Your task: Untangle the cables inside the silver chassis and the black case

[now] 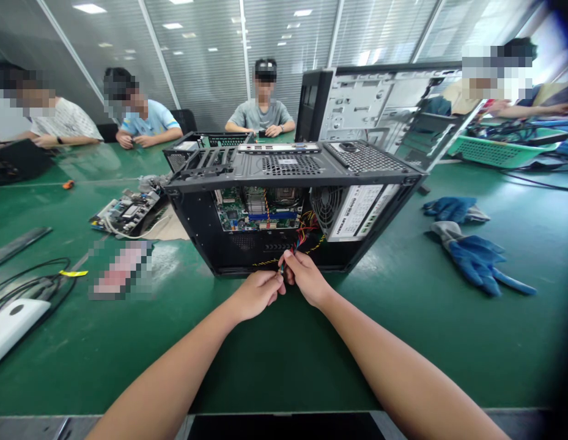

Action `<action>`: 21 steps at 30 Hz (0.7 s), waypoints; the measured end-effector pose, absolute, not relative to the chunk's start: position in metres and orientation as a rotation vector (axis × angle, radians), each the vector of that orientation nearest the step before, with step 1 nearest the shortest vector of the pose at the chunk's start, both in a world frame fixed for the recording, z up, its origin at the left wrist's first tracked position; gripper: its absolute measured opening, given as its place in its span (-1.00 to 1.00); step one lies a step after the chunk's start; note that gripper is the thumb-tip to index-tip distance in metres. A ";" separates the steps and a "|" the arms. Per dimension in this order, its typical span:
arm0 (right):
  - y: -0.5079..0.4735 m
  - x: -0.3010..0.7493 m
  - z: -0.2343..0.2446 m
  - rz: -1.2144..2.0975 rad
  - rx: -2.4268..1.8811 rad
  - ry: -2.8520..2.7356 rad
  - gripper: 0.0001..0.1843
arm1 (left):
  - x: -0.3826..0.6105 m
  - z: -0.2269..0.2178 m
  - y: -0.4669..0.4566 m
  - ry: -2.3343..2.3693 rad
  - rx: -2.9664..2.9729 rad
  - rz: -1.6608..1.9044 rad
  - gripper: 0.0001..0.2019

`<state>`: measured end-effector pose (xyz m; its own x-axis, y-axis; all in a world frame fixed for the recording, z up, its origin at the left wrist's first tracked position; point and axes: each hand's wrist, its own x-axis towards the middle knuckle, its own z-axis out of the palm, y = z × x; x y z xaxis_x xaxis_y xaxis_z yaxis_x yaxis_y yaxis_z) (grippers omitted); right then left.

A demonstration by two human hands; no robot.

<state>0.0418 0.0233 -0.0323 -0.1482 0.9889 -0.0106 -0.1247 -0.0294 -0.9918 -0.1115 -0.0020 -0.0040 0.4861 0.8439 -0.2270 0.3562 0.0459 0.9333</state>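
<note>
In front of me an open black computer case (pixel 201 244) lies on its side on the green table. Inside it are a motherboard (pixel 247 214) and, at the right, a power supply (pixel 357 214) with a fan and a white label. A bundle of coloured cables (pixel 301 237) runs from the power supply out to the case's near edge. My right hand (pixel 304 272) pinches these cables. Close beside it, my left hand (pixel 260 290) is closed on the thin cable ends; their tips are mostly hidden by my fingers.
Blue work gloves (pixel 471 256) lie at the right, with a green basket (pixel 499 150) of cables behind. Another computer case (pixel 318 104) stands at the back. At left are a circuit board (pixel 128 211), a blurred-out flat object (pixel 121 269) and black cables (pixel 45 266). Several people sit around the table.
</note>
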 end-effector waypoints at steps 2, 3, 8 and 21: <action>0.023 0.042 -0.032 1.384 -1.062 -1.214 -0.51 | -0.111 -0.004 -0.003 1.138 1.629 0.514 -0.65; 0.023 0.041 -0.031 1.380 -1.065 -1.217 -0.52 | -0.111 -0.004 -0.003 1.169 1.680 0.512 -0.65; 0.022 0.040 -0.029 1.359 -1.068 -1.232 -0.54 | -0.111 -0.004 -0.004 1.304 2.009 0.509 -0.70; 0.023 0.039 -0.031 1.367 -1.038 -1.207 -0.56 | -0.110 -0.005 -0.009 1.594 2.296 0.318 -0.68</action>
